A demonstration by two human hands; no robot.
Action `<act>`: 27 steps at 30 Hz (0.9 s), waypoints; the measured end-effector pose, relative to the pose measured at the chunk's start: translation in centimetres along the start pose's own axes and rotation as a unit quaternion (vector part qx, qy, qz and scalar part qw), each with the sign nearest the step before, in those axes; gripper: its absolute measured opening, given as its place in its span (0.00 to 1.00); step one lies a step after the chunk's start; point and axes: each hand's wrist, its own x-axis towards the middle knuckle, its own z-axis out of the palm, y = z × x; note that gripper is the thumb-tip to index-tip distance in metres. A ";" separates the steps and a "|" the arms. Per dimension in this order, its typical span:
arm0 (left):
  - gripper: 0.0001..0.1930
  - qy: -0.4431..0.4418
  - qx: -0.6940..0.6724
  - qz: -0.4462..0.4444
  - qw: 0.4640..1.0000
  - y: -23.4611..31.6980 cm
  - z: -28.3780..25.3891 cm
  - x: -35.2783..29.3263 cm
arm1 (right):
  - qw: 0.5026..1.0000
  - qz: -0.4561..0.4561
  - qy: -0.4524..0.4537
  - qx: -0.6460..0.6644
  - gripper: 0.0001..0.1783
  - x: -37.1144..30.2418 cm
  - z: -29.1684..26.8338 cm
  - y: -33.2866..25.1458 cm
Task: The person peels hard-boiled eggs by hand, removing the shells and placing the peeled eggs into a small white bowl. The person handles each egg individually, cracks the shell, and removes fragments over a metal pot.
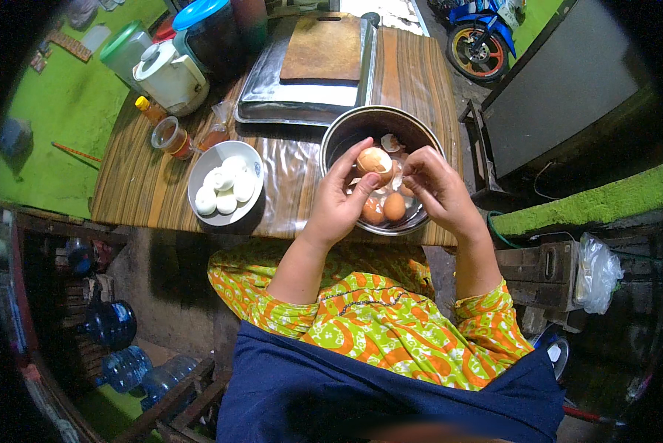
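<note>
Above the metal pot (327,136), my left hand (333,203) grips a brown egg (374,164), a pale patch showing where some shell is off. Beside it, my right hand (443,193) has its fingers drawn together in a pinch; whatever is between the fingertips, perhaps a shell bit, is too small to name. Unpeeled brown eggs (395,207) and pieces of shell (390,142) lie inside the pot, partly hidden by my hands. To the left, a white bowl (239,213) contains several smooth white peeled eggs (226,202).
Behind the pot, a wooden board (321,48) rests on a metal tray (272,107). A white jug (170,80), a plastic cup (172,138) and a yellow-capped bottle (150,111) stand at the table's left. Water jugs (125,369) lie lower left; a motorbike (482,48) is beyond.
</note>
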 end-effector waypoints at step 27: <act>0.27 -0.071 -0.118 -0.061 0.989 0.6 0.0 -0.2 | 0.996 0.028 -0.060 0.061 0.17 1.2 -0.4 -0.9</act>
